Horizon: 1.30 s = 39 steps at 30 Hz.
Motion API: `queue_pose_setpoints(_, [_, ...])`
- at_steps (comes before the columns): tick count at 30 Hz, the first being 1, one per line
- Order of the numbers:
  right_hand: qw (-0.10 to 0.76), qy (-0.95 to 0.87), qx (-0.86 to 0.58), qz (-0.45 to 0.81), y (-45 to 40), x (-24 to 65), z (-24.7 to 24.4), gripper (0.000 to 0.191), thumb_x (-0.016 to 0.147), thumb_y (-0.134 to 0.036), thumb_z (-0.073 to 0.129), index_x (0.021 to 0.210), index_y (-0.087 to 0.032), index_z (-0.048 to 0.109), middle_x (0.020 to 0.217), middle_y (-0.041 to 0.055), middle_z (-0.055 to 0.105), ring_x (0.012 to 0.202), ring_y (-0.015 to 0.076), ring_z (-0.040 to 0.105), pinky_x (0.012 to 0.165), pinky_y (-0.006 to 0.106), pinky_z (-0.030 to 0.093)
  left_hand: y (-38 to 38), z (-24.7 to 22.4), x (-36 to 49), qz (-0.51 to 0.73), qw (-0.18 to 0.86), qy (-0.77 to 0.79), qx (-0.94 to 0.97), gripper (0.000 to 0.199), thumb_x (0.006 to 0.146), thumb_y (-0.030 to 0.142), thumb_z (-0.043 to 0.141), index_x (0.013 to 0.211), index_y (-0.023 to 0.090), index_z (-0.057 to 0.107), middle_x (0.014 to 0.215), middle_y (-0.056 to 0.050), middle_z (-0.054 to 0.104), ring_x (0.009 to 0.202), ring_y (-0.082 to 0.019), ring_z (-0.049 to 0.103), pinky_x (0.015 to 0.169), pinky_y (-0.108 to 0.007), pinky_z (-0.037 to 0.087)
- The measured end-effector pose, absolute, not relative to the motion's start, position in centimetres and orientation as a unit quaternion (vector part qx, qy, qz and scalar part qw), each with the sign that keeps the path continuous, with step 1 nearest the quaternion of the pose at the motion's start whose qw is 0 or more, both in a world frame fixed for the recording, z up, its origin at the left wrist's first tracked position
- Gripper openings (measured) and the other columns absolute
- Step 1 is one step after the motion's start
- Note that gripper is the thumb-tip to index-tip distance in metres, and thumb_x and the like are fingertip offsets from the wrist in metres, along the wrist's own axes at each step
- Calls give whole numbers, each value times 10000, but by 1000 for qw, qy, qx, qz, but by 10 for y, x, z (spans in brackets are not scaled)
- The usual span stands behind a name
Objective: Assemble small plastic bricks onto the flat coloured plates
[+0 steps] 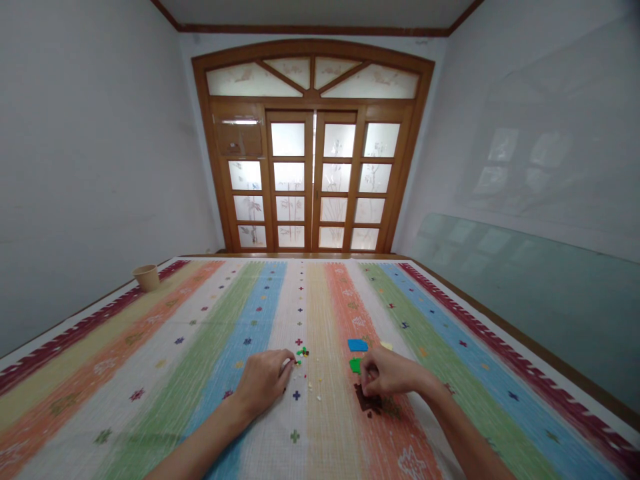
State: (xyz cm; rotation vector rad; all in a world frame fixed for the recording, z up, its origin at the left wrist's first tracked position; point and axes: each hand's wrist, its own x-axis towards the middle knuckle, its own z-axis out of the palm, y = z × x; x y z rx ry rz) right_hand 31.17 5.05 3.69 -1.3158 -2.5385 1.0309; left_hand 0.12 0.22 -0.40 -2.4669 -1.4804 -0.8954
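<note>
My left hand (pixel 265 383) rests on the striped cloth with its fingers curled together, just left of a small heap of tiny green, white and dark pieces (pixel 303 352). Whatever its fingertips may hold is too small to make out. Over on the right, my right hand (pixel 387 372) is closed in a pinch, and its fingers hide what is between them. Below its fingertips lies a flat dark brown patch of pieces (pixel 369 400). A flat green piece (pixel 355 365) lies at its fingers' left, partly covered. Beyond it are a flat blue piece (pixel 357 345) and a pale yellow piece (pixel 387 346).
Several tiny white, yellow and red bits (pixel 319 398) are scattered between the hands. A brown paper cup (pixel 147 278) stands at the table's far left edge. Striped cloth (pixel 200 320) covers the table. Behind it are wooden doors (pixel 313 180) with glass panes.
</note>
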Motion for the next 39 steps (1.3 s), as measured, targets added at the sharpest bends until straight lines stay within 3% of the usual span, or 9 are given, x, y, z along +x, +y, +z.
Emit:
queue_pose_setpoints(13, [143, -842, -437, 282, 47, 291, 38, 106, 662, -126, 695, 721, -177, 766, 523, -43, 450, 516, 87, 377, 503, 217, 242, 3, 3, -3, -252, 42, -527, -811, 201, 909, 256, 501, 946, 209, 693, 702, -24, 724, 622, -179, 665, 598, -252, 414])
queue_pose_setpoints(24, [151, -853, -450, 219, 35, 273, 30, 164, 730, -132, 646, 820, -182, 774, 563, -23, 547, 541, 101, 461, 529, 220, 268, -2, 14, -5, -194, -45, -499, -843, 173, 888, 246, 530, 922, 220, 698, 701, -8, 714, 663, -161, 656, 626, -238, 375])
queue_pose_setpoints(39, [186, -866, -433, 168, 8, 242, 28, 183, 824, -191, 618, 930, -232, 761, 714, 25, 740, 690, 168, 658, 678, 248, 381, -11, 8, 10, -203, -61, -446, -869, 158, 903, 266, 570, 946, 236, 719, 659, 20, 700, 606, -138, 645, 597, -221, 364])
